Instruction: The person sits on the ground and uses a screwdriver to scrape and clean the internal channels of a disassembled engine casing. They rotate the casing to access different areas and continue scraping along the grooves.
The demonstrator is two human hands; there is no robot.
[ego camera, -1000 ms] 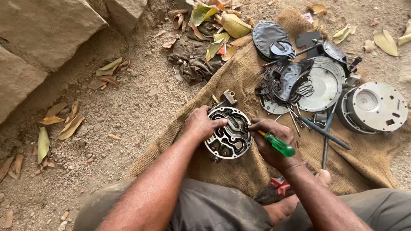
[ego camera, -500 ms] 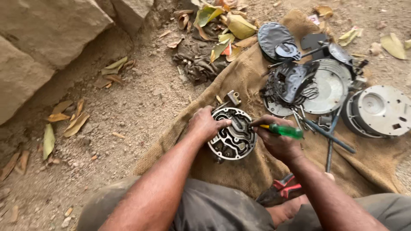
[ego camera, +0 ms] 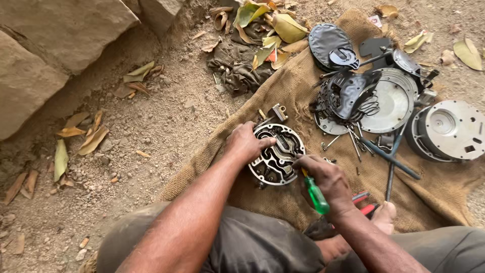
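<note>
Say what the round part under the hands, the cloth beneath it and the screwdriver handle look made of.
Round part: cast metal, probably aluminium; dull grey, grimy ribbed webs. Cloth: coarse brown burlap; open weave, frayed edge. Screwdriver handle in the right hand: glossy see-through green plastic.
</note>
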